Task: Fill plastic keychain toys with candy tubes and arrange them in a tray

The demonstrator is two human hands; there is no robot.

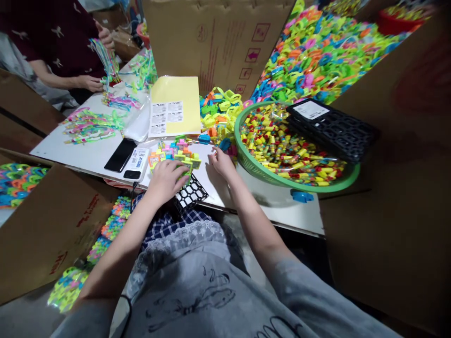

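Observation:
My left hand lies fingers-down on a black grid tray at the near edge of the white table, pressing on small bright plastic toys set in it. My right hand rests on the table just right of the tray, fingers curled near a blue plastic piece. Whether it grips anything is hidden.
A green basket of small yellow and red tubes stands to the right, a black tray across its rim. A phone and white power bank lie left. Cardboard boxes surround. Another person's hand works at far left.

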